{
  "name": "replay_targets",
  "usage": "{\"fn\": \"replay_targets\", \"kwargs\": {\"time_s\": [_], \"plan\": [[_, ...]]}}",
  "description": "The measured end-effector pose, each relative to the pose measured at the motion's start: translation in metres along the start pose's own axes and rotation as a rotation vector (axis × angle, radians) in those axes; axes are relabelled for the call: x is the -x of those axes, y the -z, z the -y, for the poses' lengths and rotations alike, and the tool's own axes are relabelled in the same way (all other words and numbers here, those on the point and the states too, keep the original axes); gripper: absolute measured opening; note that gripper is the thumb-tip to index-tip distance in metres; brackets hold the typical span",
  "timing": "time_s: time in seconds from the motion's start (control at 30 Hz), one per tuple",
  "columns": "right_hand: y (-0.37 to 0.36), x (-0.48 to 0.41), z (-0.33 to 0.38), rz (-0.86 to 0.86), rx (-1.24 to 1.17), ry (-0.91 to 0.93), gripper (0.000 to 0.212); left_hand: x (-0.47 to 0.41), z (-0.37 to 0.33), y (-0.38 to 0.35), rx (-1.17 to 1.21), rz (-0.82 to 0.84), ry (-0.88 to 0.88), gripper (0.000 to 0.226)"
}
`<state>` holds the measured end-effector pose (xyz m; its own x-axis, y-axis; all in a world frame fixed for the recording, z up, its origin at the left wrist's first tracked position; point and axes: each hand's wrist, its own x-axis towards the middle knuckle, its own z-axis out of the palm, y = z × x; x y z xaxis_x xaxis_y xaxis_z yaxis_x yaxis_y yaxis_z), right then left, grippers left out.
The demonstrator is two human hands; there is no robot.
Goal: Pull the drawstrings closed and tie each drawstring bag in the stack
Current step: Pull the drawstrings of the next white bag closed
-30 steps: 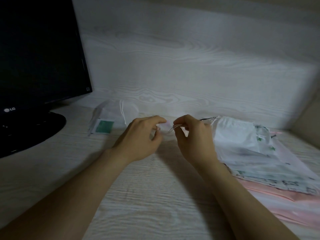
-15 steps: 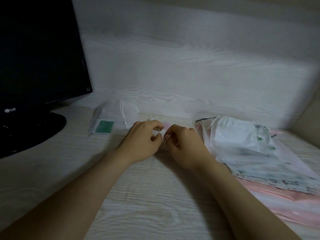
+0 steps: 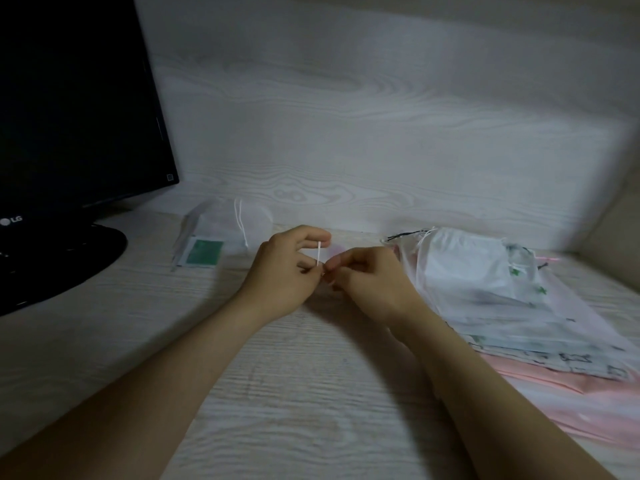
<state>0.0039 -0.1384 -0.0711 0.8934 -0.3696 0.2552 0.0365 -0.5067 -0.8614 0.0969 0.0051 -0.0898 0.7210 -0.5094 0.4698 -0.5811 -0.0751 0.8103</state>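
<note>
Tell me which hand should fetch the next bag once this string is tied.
Probably the right hand: it sits beside the stack, the left hand farther off. Both pinch the string.

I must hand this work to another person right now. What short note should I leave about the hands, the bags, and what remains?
Left hand: pinches a white drawstring, held upright.
Right hand: fingertips pinch the same drawstring lower down; no knot visible.
Current bag: small, pinkish, mostly hidden behind the hands.
Stack of bags: on the desk, right of the hands, seemingly untied.
Done, probably: one white bag lying apart on the left, near the monitor.
Left: finish this tie, then the stack.
</note>
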Motion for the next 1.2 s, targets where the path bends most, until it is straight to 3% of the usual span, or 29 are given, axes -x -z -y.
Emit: {"fn": "replay_targets", "kwargs": {"time_s": [0.1,0.3,0.4,0.53,0.87,1.07,1.2], "plan": [[-0.001,0.001,0.004,-0.022,-0.128,-0.095,0.022,0.001,-0.002,0.001,0.056,0.021,0.020,0.052],[-0.005,-0.001,-0.003,-0.139,-0.043,0.001,0.037,0.004,-0.009,-0.002,-0.059,0.167,-0.057,0.069],[-0.004,0.003,0.003,-0.027,-0.132,0.016,0.030,0.004,-0.012,-0.004,-0.025,0.224,-0.081,0.084],[-0.001,-0.001,0.001,-0.062,-0.353,-0.181,0.018,0.006,-0.013,-0.003,-0.024,0.172,-0.044,0.105],[0.003,-0.010,0.002,-0.096,-0.690,-0.354,0.009,0.003,-0.017,-0.003,-0.044,0.208,0.096,0.029],[0.004,-0.005,0.003,-0.112,-0.569,-0.278,0.016,0.003,-0.027,0.000,0.054,0.234,0.217,0.022],[0.005,-0.004,0.001,-0.231,-0.512,-0.311,0.015,0.001,-0.021,0.000,0.090,0.171,0.267,0.019]]}}
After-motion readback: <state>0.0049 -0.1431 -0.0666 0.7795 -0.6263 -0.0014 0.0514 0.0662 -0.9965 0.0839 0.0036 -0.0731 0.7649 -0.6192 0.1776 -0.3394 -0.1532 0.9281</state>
